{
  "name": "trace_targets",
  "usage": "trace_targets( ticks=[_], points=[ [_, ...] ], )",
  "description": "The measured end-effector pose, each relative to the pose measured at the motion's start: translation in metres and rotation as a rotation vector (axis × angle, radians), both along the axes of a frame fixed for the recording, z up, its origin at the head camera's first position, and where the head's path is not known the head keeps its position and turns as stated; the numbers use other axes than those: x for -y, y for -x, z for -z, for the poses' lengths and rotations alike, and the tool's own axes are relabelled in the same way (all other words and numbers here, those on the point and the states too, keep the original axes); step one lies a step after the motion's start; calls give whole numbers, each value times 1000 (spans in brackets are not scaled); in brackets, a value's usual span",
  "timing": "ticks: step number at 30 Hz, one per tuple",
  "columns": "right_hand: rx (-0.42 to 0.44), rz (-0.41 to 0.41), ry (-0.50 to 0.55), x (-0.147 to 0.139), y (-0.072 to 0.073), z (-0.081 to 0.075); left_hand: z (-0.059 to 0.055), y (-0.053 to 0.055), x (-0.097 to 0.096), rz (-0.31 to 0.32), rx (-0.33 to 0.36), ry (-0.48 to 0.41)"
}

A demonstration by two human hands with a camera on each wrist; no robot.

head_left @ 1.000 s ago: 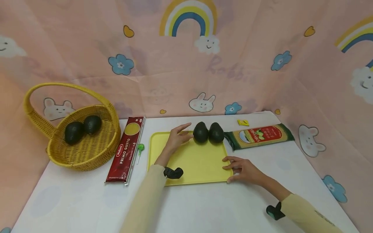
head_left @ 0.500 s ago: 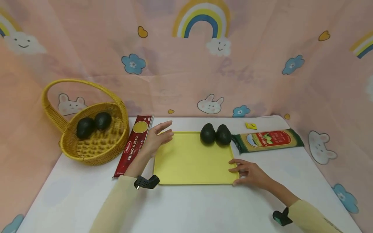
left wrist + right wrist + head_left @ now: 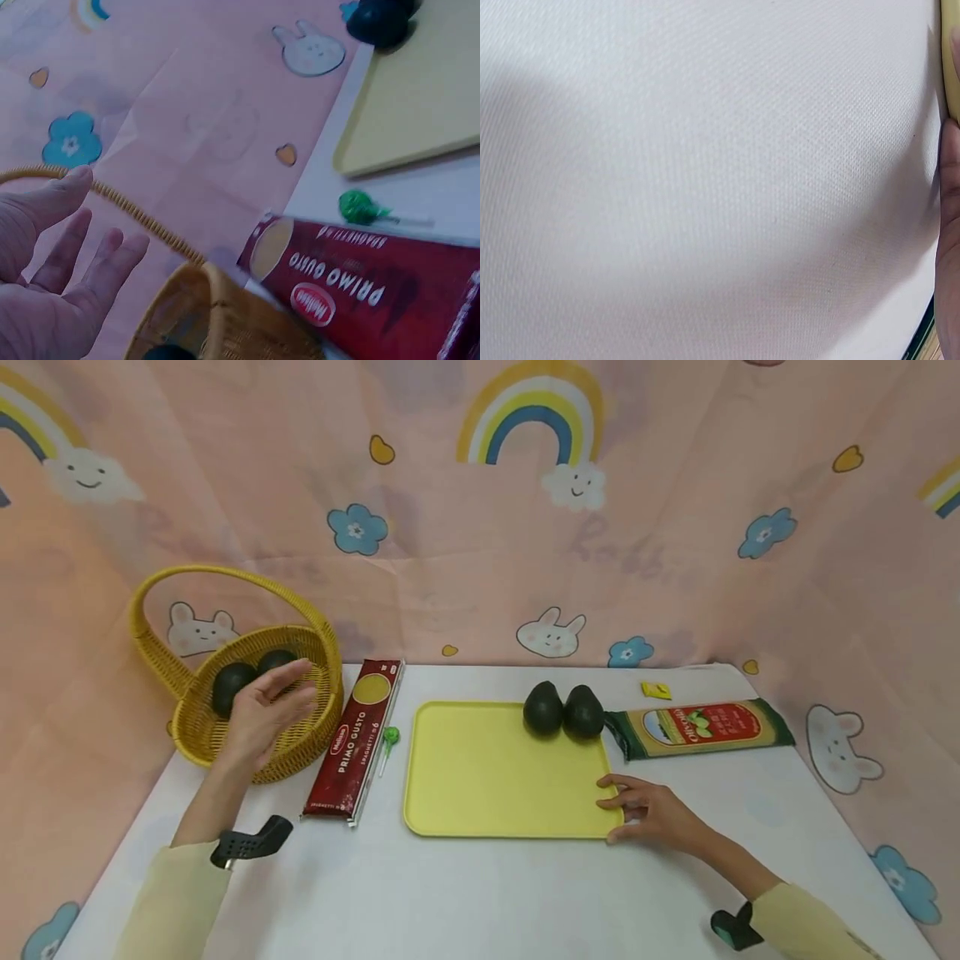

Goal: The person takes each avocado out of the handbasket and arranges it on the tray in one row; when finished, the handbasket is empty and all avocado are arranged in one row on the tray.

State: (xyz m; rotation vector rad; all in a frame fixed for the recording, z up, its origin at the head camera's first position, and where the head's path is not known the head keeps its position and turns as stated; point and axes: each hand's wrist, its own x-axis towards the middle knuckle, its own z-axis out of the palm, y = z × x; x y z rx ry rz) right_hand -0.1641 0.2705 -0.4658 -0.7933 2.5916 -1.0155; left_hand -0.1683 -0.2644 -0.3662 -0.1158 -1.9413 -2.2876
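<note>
Spanning basket (image 3: 315, 752) to tray (image 3: 502, 781) edge, hands (image 3: 266, 718) (image 3: 658, 814) apart

left hand (image 3: 262, 714) now at the wicker basket (image 3: 309, 752)
it has swung from beside the avocados (image 3: 543, 710) on the yellow tray (image 3: 480, 785), past the red spaghetti pack (image 3: 354, 743), and partly hides one basket avocado (image 3: 276, 658); the green lollipop (image 3: 391, 735) shows again.

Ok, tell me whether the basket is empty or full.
Neither: two avocados lie in the basket, one partly hidden by the left hand, and bare weave shows beside them in the head view.
</note>
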Motion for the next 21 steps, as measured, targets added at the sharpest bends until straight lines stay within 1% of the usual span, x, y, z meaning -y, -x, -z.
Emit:
trace_targets(
  ticks=[3,6,7,11,16,19,21],
  points=[
    [0,12,-11,1,1,0,-5,2,26,-47,-2,-101],
    [-4,16,-27,1,1,1,-7,10,49,-102,44,-171],
    [-5,17,-32,0,2,1,-7,13,56,-126,67,-177],
    [-4,17,-35,0,2,2,-5,26,74,-243,170,-114],
    [12,19,-6,0,0,2,2,35,92,-377,299,-7],
    [13,12,5,1,0,1,3,39,99,-441,361,83],
    [-1,6,9,0,0,0,3,43,101,-458,383,178]
  ],
)
